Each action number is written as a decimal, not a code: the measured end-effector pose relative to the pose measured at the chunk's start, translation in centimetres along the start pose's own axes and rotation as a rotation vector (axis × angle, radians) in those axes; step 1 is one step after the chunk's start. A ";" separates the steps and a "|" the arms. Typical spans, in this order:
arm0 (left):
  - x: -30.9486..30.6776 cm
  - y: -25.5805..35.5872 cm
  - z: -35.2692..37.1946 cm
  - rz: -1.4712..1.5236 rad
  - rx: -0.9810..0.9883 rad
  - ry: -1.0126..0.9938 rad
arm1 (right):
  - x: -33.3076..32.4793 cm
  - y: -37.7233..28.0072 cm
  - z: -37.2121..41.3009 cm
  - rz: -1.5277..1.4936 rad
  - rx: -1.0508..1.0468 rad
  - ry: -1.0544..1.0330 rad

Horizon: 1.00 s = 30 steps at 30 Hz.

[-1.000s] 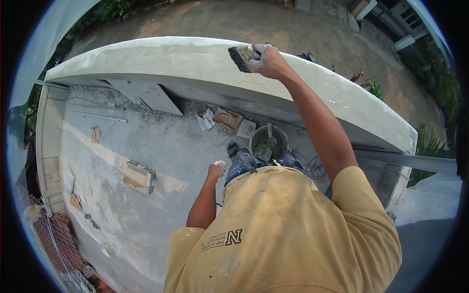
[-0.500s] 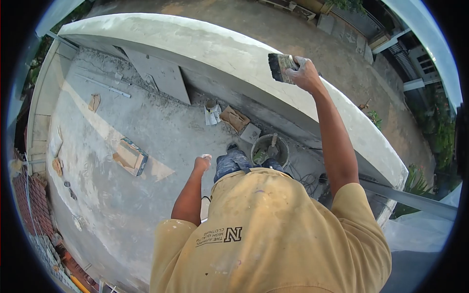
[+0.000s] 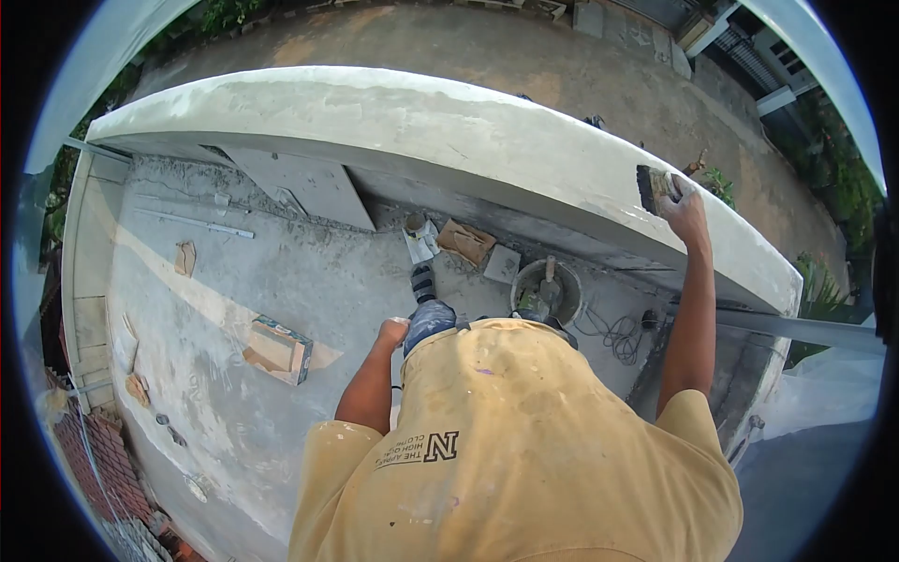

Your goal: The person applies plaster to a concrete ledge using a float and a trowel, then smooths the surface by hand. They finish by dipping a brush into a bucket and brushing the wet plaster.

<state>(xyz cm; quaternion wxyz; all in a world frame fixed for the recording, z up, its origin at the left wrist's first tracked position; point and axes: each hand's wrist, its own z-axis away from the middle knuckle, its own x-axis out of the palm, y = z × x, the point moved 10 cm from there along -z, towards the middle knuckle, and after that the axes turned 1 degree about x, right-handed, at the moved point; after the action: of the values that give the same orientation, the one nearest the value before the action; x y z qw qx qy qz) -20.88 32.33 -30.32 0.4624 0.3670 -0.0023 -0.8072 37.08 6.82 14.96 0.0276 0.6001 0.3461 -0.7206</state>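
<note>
Nearest the camera is a yellow shirt (image 3: 524,440), paint-marked, printed in dark lettering on the chest. The left hand (image 3: 393,330) hangs low beside the blue trousers (image 3: 431,321), its fingers curled inward; whether anything lies within them cannot be told. The right hand (image 3: 688,211) is extended forward and to the right, its fingers closed around a wide brush (image 3: 658,191). The brush has dark bristles pointing left and is located at the right-hand part of the curved wall (image 3: 393,108), over its pale top face; the bristles appear to touch that face.

On the floor (image 3: 328,281) below, a bucket (image 3: 578,292) stands between the person and the wall, with a trowel (image 3: 549,288) inside, handle up. A coiled cable (image 3: 618,339) lies to the bucket's right. A grey block (image 3: 503,264) sits just beside it on the left, followed by brown cardboard (image 3: 465,241) and white paper (image 3: 422,245). An open carton (image 3: 299,361) lies well apart, further left. A flat board (image 3: 328,192) leans against the wall's inner side. Beyond the wall, paved ground (image 3: 421,47) extends toward a gate (image 3: 738,54)
</note>
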 end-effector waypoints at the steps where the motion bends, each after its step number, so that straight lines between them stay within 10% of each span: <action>1: -1.4 -0.6 0.1 0.198 -0.051 0.059 | 2.2 -3.8 -0.4 -0.045 -0.006 0.005; 4: -8.0 -1.6 -0.8 0.860 -0.208 0.121 | 7.8 -16.7 -2.3 -0.168 -0.054 -0.062; 8: -17.1 -1.5 -1.9 0.828 -0.155 0.053 | 9.4 -29.9 -4.5 -0.300 -0.276 0.011; 15: -23.0 -7.1 -2.7 1.086 -0.235 0.181 | 6.8 -23.6 -5.1 -0.106 -0.048 0.058; 19: -19.0 -9.7 -2.9 0.774 -0.397 -0.080 | 8.1 -28.9 -5.3 -0.167 -0.170 0.077; 30: -20.5 -2.0 -6.6 0.798 -0.118 -0.102 | 7.2 -34.7 -7.2 -0.233 -0.178 0.078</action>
<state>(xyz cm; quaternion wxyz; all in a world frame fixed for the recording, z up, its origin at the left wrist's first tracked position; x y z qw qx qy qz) -12.20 51.02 -23.71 0.7589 0.2696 -0.1212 -0.5803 25.36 39.73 24.49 -0.0164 0.5784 0.4770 -0.6616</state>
